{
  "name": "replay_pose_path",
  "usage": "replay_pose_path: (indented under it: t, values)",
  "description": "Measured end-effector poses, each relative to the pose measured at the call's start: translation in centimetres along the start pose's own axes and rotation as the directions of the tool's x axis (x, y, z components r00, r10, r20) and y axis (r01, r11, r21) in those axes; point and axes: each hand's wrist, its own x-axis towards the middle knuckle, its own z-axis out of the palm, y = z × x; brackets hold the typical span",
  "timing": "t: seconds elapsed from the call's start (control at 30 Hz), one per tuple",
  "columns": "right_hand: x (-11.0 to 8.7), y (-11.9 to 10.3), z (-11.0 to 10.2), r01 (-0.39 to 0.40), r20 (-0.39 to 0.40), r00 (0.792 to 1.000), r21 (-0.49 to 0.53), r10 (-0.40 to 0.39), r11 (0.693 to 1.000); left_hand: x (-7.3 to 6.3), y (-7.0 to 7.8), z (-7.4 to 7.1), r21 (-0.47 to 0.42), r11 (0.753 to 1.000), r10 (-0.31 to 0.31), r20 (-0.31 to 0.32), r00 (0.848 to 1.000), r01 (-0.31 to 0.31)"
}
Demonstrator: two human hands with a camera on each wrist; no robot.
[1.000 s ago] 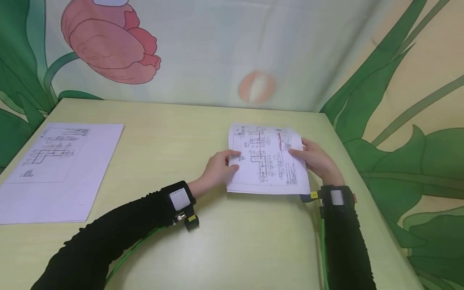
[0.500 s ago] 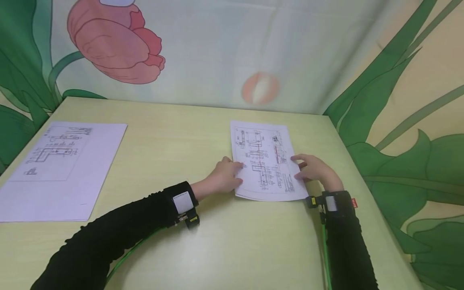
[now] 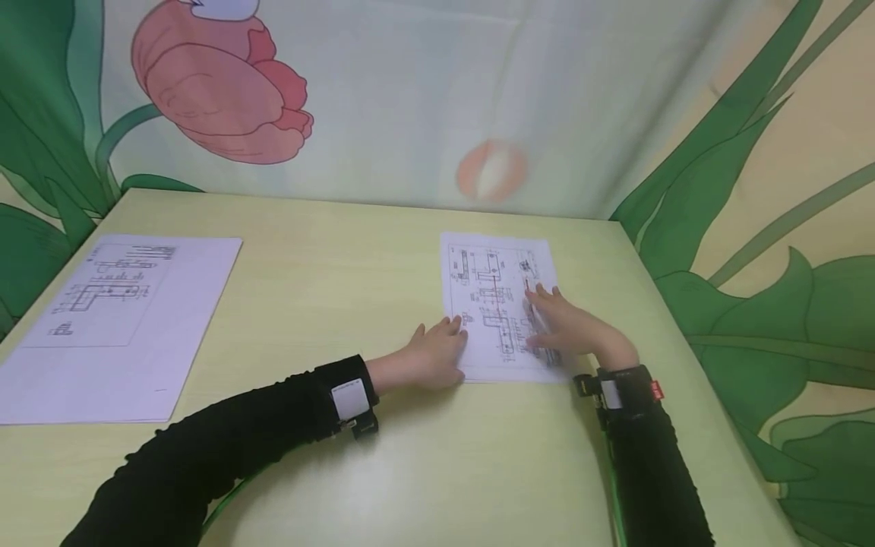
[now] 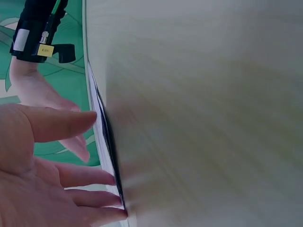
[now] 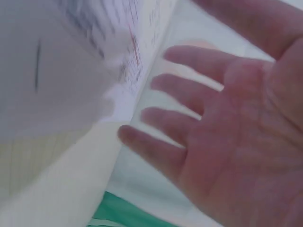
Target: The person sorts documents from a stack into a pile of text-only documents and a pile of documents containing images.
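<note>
A small stack of white sheets printed with technical drawings (image 3: 492, 304) lies flat on the right part of the table. At its left edge rests my left hand (image 3: 434, 355), fingers spread and their tips on the paper's border; the left wrist view shows these straight fingers (image 4: 90, 175) along the thin paper edge. My right hand (image 3: 567, 323) is over the right side of the stack, covering some of the print. In the right wrist view its fingers (image 5: 175, 90) are extended and hold nothing, just off the paper (image 5: 71, 104).
A larger stack of white paper with a drawing (image 3: 123, 319) lies at the table's left. The pale wooden table (image 3: 328, 266) meets a curtain (image 3: 383, 106) printed with a flower and leaves at the back. Green cables run along both sleeves.
The stack, earlier held up and bent between both hands, has come down flat on the table. Both hands have loosened their grip, and the right hand has moved left over the paper.
</note>
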Motion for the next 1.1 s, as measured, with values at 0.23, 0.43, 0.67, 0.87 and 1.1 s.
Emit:
replay_pose_path:
  t: [0.23,0.43,0.67,0.87,1.1]
  values:
    - [0.1,-1.5,1.5,-0.067,0.093,0.993,-0.089,0.076,0.994,-0.6,0.2,0.1,0.022,0.999,0.030,0.016,0.999,-0.030]
    - [0.0,-1.8,1.8,-0.101,0.104,0.988,-0.114,0.113,0.988,-0.9,0.0,0.2,0.025,0.999,0.038,0.022,0.999,-0.039]
    - [-0.1,-2.1,1.8,-0.112,0.117,0.985,-0.119,0.126,0.987,-2.9,-2.8,-1.5,-0.088,0.995,0.030,-0.123,0.992,-0.041]
    - [-0.1,-2.2,2.0,-0.110,0.122,0.985,-0.120,0.125,0.987,-9.0,-10.2,-6.5,-0.058,0.997,-0.076,-0.410,0.909,0.057]
    - [-0.3,-2.3,1.9,-0.093,0.122,0.987,-0.107,0.106,0.990,-20.3,-23.5,-9.0,-0.049,0.876,-0.444,-0.472,0.762,0.480]
